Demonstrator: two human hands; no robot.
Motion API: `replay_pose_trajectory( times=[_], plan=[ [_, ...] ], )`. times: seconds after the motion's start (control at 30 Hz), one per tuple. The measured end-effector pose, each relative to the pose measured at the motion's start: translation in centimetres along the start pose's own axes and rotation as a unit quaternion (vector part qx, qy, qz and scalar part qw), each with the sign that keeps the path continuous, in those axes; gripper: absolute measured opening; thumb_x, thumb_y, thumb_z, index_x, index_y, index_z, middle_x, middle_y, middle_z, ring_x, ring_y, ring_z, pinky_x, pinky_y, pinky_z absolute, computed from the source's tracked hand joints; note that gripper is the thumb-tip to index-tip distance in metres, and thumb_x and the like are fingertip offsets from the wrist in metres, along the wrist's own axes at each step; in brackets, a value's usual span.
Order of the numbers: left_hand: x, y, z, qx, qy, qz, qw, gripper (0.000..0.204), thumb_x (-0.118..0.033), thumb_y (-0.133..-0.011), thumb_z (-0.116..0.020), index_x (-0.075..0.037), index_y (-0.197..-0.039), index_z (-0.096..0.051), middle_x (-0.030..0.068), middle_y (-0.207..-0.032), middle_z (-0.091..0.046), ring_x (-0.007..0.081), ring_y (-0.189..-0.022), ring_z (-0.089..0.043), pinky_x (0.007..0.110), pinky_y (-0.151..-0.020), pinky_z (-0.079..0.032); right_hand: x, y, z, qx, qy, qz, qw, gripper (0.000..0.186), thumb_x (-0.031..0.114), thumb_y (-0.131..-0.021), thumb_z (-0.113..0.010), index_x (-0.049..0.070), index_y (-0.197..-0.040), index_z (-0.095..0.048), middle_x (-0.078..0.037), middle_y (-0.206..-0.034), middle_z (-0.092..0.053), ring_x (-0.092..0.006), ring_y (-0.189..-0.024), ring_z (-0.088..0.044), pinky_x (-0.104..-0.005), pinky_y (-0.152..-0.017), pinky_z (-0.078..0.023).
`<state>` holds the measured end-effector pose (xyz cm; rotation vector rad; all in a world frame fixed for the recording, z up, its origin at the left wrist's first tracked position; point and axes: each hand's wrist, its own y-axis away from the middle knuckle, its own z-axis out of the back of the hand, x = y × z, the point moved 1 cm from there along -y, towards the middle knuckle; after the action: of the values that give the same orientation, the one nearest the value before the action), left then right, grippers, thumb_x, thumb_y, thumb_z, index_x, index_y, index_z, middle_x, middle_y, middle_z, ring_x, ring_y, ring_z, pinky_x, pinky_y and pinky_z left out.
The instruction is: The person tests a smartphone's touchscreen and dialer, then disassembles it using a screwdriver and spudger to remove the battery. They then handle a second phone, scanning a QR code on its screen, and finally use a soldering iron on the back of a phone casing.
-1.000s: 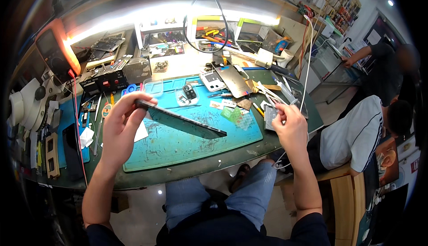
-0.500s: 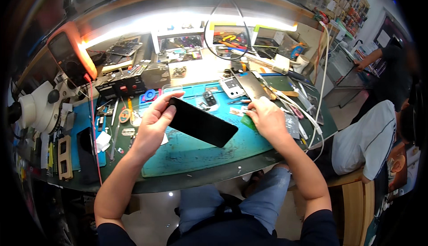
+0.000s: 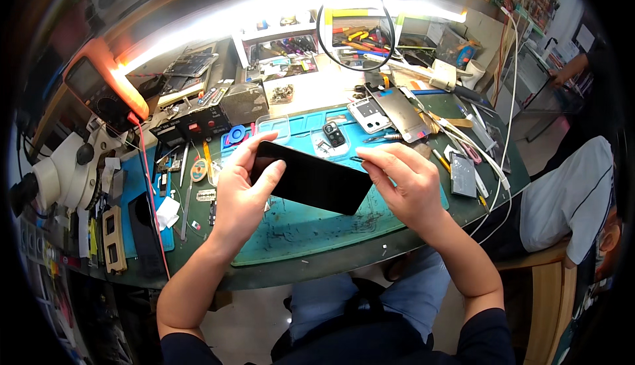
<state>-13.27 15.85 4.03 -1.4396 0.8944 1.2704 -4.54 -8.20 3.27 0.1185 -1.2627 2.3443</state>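
L hand point(image 3: 248, 190) clamped on left end of blk phone point(image 3: 314, 178), above blue mat point(image 3: 297, 233), long axis slanting down-right; R hand point(image 3: 407, 183) near right end, fingertips bunched, can't tell if pinching anything

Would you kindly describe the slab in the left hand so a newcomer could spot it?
Start from the large blue mat. Over it, the left hand grips a black, phone-shaped slab by its left end. Unlike the gold-toned panel and white panel beyond, it is held aloft.
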Motion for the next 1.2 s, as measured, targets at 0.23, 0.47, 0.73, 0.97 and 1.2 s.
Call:
replay_pose_trajectory(
  times=[0.23,0.47,0.73,0.97,1.2],
  plan=[
    [0.4,0.2,0.4,-0.026,-0.024,0.000,0.999,0.045,-0.003,-0.095,-0.065,-0.001,-0.138,-0.053,-0.0027,-0.088,-0.059,0.0031,-0.080,-0.051,0.020,-0.073,-0.041,0.2,0.9,-1.3,-0.024,-0.016,-0.001,1.000,0.020,0.003,-0.080,-0.078,0.006,-0.096,-0.068,-0.008,-0.088,-0.069,-0.0253,-0.076,-0.069,-0.0347,-0.065,-0.056],
    [0.4,0.4,0.0,-0.040,-0.049,-0.029,0.998,0.046,-0.003,-0.094,-0.066,0.000,-0.138,-0.052,-0.0025,-0.086,-0.058,0.0038,-0.079,-0.051,0.020,-0.073,-0.041,0.2,1.1,-1.2,-0.034,0.009,0.049,0.998,0.022,0.003,-0.080,-0.079,0.005,-0.099,-0.068,-0.007,-0.088,-0.069,-0.0228,-0.075,-0.069,-0.0331,-0.063,-0.057],
    [0.4,0.4,0.0,-0.038,-0.053,-0.035,0.997,0.046,-0.002,-0.095,-0.066,0.000,-0.138,-0.052,-0.0028,-0.086,-0.057,0.0038,-0.078,-0.051,0.019,-0.072,-0.041,0.0,1.2,-1.3,-0.035,0.005,0.058,0.998,0.022,0.003,-0.080,-0.079,0.004,-0.100,-0.068,-0.006,-0.087,-0.069,-0.0220,-0.074,-0.069,-0.0328,-0.062,-0.057],
    [0.5,0.4,-0.1,-0.039,-0.055,-0.035,0.997,0.045,-0.002,-0.095,-0.065,0.000,-0.138,-0.052,-0.0033,-0.085,-0.056,0.0034,-0.078,-0.050,0.019,-0.070,-0.040,-0.1,1.4,-1.3,-0.034,0.007,0.053,0.998,0.021,0.004,-0.081,-0.079,0.004,-0.099,-0.068,-0.006,-0.087,-0.068,-0.0217,-0.073,-0.069,-0.0322,-0.061,-0.056],
    [0.5,0.4,0.0,-0.038,-0.046,-0.040,0.997,0.045,-0.002,-0.095,-0.065,0.000,-0.138,-0.052,-0.0021,-0.093,-0.058,0.0027,-0.079,-0.050,0.019,-0.072,-0.042,-0.1,1.3,-1.4,-0.035,0.014,0.058,0.998,0.021,0.004,-0.080,-0.079,0.005,-0.098,-0.068,-0.006,-0.087,-0.068,-0.0215,-0.073,-0.068,-0.0325,-0.062,-0.057]
  ],
)
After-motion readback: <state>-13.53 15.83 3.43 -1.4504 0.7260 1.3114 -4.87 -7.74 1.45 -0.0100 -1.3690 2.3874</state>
